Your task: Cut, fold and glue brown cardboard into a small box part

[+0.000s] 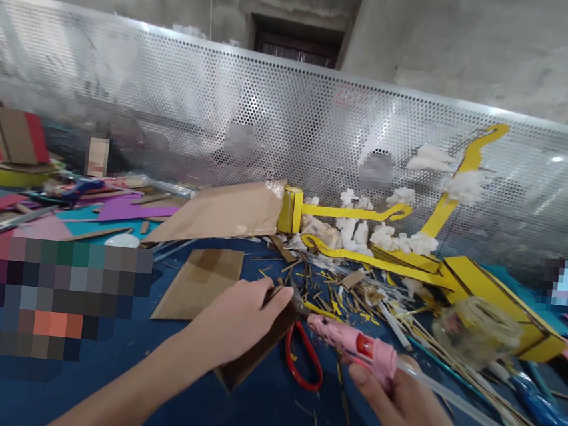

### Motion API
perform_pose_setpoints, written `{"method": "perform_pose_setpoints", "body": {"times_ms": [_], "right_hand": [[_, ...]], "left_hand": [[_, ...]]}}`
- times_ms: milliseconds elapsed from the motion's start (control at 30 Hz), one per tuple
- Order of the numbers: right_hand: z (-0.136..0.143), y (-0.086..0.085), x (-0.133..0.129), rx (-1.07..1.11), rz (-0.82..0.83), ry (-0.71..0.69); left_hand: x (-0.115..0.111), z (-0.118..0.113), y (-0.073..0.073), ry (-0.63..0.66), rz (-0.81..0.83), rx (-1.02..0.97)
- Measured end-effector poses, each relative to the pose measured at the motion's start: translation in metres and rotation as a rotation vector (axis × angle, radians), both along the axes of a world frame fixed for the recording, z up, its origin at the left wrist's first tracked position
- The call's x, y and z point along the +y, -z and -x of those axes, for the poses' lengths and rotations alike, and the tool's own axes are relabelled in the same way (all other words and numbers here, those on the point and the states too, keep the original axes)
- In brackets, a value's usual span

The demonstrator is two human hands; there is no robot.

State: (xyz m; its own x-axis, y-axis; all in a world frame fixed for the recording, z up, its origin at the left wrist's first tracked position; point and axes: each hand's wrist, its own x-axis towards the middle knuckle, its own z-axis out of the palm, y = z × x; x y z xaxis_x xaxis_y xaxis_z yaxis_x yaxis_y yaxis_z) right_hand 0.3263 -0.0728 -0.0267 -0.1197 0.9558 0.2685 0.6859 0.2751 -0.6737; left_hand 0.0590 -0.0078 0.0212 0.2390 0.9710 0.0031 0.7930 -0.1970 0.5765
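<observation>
My left hand (246, 320) pinches a small brown cardboard piece (236, 372) by its upper edge, tilted above the blue table. In my right hand (403, 409) is a pink hot glue gun (345, 341); a long clear glue stick (470, 410) runs out of its back. The gun's nozzle points left, close to the cardboard piece and my left fingertips. Whether it touches the cardboard I cannot tell. Scissors with red handles (306, 384) lie just below the nozzle, between my hands. A flat cardboard square (201, 282) rests behind my left hand.
Yellow cardboard shapes (496, 300) with white fluffy tufts stand at the right back, near a glass jar (476, 329). Cardboard scraps (327, 291) litter the middle. A larger cardboard sheet (229, 208) leans before the perforated metal screen (194, 104). Coloured sheets (128, 208) lie left.
</observation>
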Motion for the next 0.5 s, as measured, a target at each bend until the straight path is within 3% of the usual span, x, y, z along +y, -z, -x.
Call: {"method": "perform_pose_setpoints", "body": {"times_ms": [500], "right_hand": [[0.001, 0.018, -0.002, -0.132, -0.124, 0.013]], "left_hand": [[-0.003, -0.002, 0.001, -0.006, -0.001, 0.077]]}}
